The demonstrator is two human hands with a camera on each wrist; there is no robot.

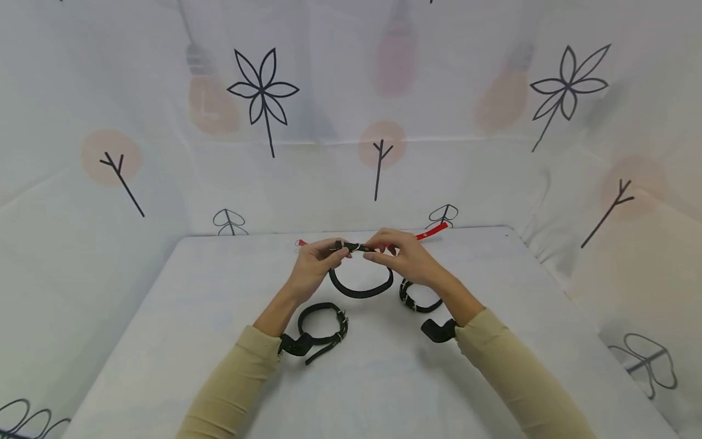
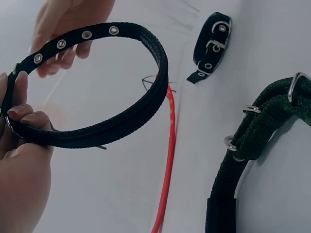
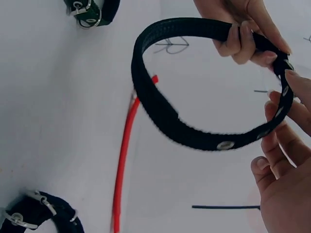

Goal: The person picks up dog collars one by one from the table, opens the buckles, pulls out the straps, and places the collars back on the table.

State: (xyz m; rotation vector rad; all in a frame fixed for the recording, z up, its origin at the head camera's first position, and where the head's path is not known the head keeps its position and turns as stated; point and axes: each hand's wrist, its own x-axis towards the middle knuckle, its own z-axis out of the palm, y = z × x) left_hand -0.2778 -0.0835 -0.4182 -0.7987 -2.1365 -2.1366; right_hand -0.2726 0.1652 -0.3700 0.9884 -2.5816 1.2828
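A dark collar (image 1: 361, 294) with metal eyelets is held up as a closed loop above the table, its strap ends meeting between both hands. My left hand (image 1: 314, 266) grips it at the buckle end, fingers curled about the strap in the left wrist view. On the eyelet end, my right hand (image 1: 410, 261) pinches the strap between thumb and fingers. A row of silver eyelets on the collar (image 2: 87, 35) shows in the left wrist view. The buckle itself is partly hidden by fingers.
A buckled dark collar (image 1: 300, 323) with a loose tail lies by the left forearm. Another dark collar (image 1: 419, 308) rests below the right wrist. A red collar (image 1: 436, 231) lies behind the hands on the white table (image 1: 181, 305). Patterned cloth (image 1: 329, 183) rises behind.
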